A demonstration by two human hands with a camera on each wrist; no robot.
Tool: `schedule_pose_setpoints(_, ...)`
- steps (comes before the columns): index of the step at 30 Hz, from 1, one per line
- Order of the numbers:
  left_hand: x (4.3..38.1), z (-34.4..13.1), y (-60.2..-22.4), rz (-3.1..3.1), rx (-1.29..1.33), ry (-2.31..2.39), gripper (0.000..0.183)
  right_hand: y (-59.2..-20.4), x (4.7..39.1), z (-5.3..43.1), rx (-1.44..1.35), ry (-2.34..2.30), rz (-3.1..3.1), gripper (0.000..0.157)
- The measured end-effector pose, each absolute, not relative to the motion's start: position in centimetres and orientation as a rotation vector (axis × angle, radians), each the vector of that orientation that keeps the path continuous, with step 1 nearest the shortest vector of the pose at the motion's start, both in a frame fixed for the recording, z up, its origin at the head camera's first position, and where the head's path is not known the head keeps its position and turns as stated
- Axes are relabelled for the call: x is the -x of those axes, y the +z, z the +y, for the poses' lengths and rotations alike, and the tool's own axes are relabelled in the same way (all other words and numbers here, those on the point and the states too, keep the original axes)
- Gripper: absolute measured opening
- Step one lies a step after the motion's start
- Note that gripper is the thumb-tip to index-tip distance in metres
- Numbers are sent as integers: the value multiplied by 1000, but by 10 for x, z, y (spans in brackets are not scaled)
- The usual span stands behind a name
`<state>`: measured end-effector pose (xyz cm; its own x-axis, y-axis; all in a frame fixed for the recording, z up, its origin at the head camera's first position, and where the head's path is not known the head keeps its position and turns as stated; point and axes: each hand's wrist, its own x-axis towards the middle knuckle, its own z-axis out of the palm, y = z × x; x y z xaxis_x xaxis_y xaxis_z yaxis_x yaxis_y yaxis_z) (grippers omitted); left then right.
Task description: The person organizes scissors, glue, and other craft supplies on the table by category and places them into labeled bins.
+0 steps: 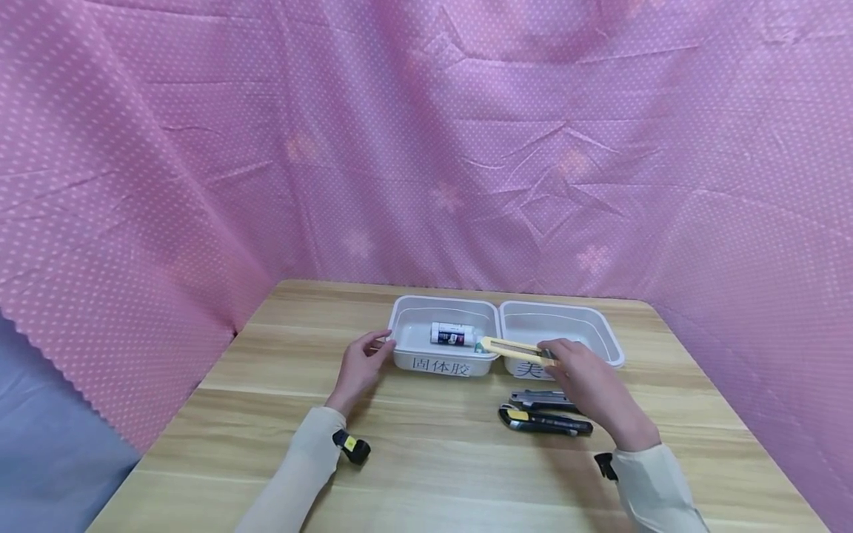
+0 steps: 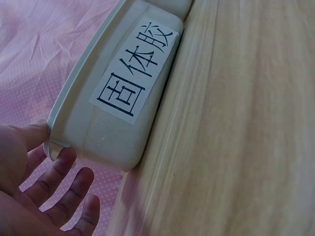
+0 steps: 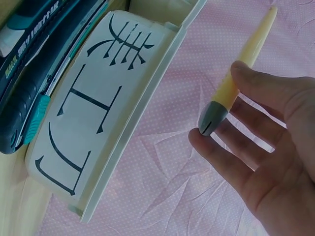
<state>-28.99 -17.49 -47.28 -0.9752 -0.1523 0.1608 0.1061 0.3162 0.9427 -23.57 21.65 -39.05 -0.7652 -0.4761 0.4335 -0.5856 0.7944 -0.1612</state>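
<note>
My right hand (image 1: 586, 381) pinches a yellow utility knife (image 1: 509, 348) with a grey end between thumb and fingers. It holds the knife above the front rims of two white plastic boxes, its far tip over the left box (image 1: 406, 354). My left hand (image 1: 361, 366) grips the left box's front left corner, with thumb and forefinger at the rim. A glue stick (image 1: 453, 334) with a white and dark blue wrapper lies in that box. The right box (image 1: 613, 337), partly hidden by my right hand, has a label (image 3: 98, 98) on its front.
Two more utility knives lie on the table before the right box: a grey one (image 1: 541, 400) and a black one (image 1: 546, 423) with a yellow part. The left box bears a label (image 2: 135, 69). A pink dotted cloth (image 1: 466, 148) hangs behind the table.
</note>
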Motion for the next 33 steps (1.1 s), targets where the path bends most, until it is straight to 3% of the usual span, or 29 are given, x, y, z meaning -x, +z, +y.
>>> schedule_pose_setpoints(33,289,-175,-473,-2360,-45,-1749,41,-409,274,228,-342,539,-2645,37)
